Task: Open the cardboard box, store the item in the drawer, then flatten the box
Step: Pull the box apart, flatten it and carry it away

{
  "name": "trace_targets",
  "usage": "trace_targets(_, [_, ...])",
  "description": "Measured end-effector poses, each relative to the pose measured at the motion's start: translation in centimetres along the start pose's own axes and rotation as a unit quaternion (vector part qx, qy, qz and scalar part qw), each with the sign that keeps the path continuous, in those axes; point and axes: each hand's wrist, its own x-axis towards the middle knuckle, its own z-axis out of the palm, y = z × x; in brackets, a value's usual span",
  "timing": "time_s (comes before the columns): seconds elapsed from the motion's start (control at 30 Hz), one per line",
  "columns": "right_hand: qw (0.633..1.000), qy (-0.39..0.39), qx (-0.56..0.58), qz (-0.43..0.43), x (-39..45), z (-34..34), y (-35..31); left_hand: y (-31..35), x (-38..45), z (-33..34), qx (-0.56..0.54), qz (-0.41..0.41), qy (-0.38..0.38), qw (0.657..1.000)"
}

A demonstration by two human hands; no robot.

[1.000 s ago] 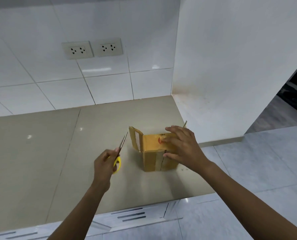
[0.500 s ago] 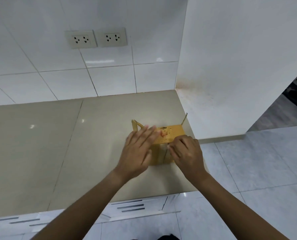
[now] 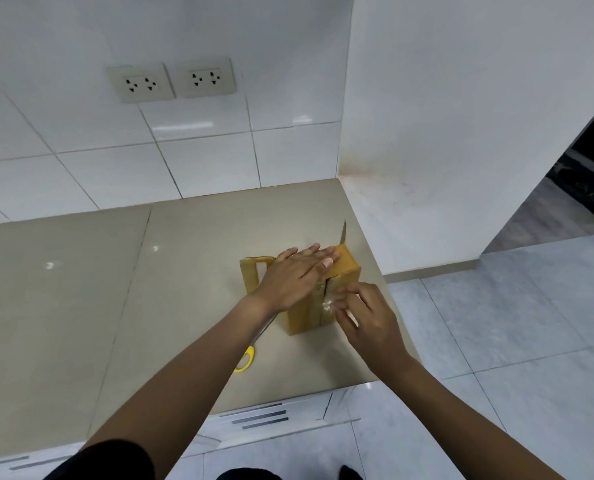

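Observation:
A small yellow-brown cardboard box (image 3: 345, 263) stands on the beige countertop (image 3: 184, 271) near its right end, with one flap (image 3: 252, 271) hanging open on the left side and another thin flap sticking up at the back. My left hand (image 3: 295, 275) lies flat on the box's top, fingers stretched out. My right hand (image 3: 364, 317) is at the near face, fingertips pinched on the clear tape (image 3: 326, 303) beside the dark seam. Yellow-handled scissors (image 3: 246, 358) lie on the counter, partly hidden under my left forearm.
White drawer fronts (image 3: 260, 415) with dark slots sit just below the counter's front edge. A white wall (image 3: 444, 133) closes off the counter's right end. Tiled wall with two sockets (image 3: 170, 81) runs behind. Grey floor tiles lie to the right.
My left hand has let go of the scissors, which now lie on the counter, and moved onto the box top. My right hand slid from the top down to the near face.

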Motion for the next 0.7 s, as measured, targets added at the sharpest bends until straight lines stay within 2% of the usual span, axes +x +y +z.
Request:
trace_targets(0.3, [0.998,-0.001,0.002,-0.058,-2.9,-0.4,-1.0,-1.1,-0.5,0.3,0.109,0.024,0.054,0.992])
trace_targets(0.5, [0.999,-0.003,0.040,-0.024,-3.7,-2.4,-1.1,-1.7,-1.1,0.2,0.173,-0.039,0.117,0.977])
trace_targets(0.6, [0.997,0.027,0.066,0.036,-2.5,-3.6,-1.1,-2.0,-1.9,-1.0,0.121,-0.049,0.156,0.979])
trace_targets(0.7, [0.992,0.062,0.093,0.056,-0.3,-4.5,-1.2,-2.6,-3.0,-2.6,-0.015,-0.094,0.231,0.968])
